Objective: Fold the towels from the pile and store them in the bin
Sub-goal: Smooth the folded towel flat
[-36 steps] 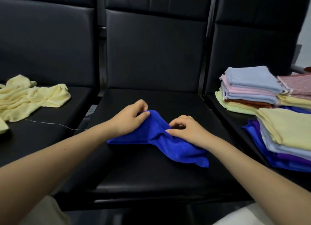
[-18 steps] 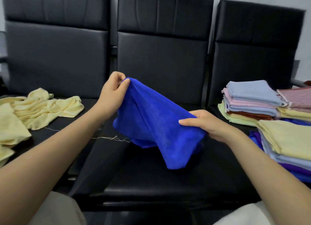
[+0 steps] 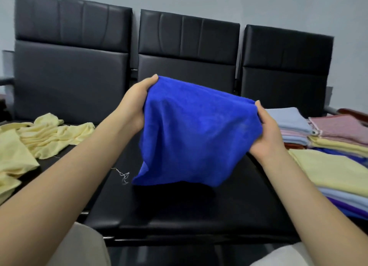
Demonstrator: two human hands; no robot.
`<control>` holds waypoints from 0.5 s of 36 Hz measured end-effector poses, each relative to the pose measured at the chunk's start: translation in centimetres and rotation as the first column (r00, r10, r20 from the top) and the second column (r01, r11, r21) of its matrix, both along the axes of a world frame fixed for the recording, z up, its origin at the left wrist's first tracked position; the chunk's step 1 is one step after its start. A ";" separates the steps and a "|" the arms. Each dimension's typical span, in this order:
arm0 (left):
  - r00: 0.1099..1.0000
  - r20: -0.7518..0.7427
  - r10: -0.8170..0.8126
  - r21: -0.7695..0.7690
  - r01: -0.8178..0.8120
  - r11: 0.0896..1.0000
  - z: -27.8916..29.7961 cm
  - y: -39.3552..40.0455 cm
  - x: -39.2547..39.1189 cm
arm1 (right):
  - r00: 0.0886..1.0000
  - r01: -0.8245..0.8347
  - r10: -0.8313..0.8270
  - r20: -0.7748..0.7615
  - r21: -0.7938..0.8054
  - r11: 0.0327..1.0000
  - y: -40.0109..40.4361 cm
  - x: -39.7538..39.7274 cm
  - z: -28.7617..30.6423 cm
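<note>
Head view looks down two bare forearms that reach out over the middle seat point(image 3: 179, 212) of a row of three black padded chairs, and every place below is told from that seat. Nearest, at its front edge, pale trouser legs show at both bottom corners. Above the seat's centre hangs the blue towel point(image 3: 197, 134), lifted clear of the cushion and spread between both hands, its lower edge drooping close to the seat, with a dark shadow beneath it. The left hand point(image 3: 135, 104) grips the towel's upper left corner, thumb on the near side and fingers curled behind the cloth. The right hand point(image 3: 266, 132) clamps the upper right corner, thumb up along the edge and fingers hidden behind the fabric. The towel's top edge runs slack from the higher left hand down to the right one. A loose white thread point(image 3: 122, 174) lies on the seat's left part, just beside the towel's lower left corner. On the chair left of the seat lies a crumpled pile of pale yellow towels point(image 3: 45, 134). On the chair right of the seat stand stacks of folded towels point(image 3: 328, 162) in yellow, light blue, pink, purple and red. Behind the seat rise the three black backrests point(image 3: 187, 46) against a grey wall point(image 3: 239, 3).
</note>
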State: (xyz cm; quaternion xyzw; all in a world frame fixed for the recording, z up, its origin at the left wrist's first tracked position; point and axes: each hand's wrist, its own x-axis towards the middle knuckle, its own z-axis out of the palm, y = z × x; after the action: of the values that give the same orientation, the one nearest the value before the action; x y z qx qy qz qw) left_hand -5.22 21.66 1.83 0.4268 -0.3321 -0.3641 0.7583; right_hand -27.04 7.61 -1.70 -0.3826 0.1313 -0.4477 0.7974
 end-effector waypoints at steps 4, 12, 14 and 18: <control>0.998 0.017 -0.054 0.015 0.054 0.998 0.0 -0.5 0.3 | 1.000 -0.025 0.024 -0.007 -0.027 0.999 -0.4 -0.5 -0.2; 0.797 0.573 0.191 0.116 -0.310 0.944 -4.1 -3.9 4.1 | 0.963 0.108 -0.078 -0.259 0.104 0.989 -5.3 0.1 -4.1; 0.706 0.701 0.102 0.243 -0.371 0.897 -6.4 -4.7 5.7 | 0.936 0.121 -0.078 -0.343 0.104 0.987 -6.2 0.7 -5.8; 0.542 0.836 -0.084 0.386 -0.472 0.793 -10.4 -5.4 8.5 | 0.838 0.138 -0.051 -0.544 0.120 0.983 -7.9 1.8 -9.6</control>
State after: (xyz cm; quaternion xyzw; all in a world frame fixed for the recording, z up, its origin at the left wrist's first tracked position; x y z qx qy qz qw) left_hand 3.25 16.27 -8.60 0.7875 -0.4665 -0.1131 0.3866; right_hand -25.28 -0.31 -11.26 -0.4230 0.4028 -0.3496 0.7325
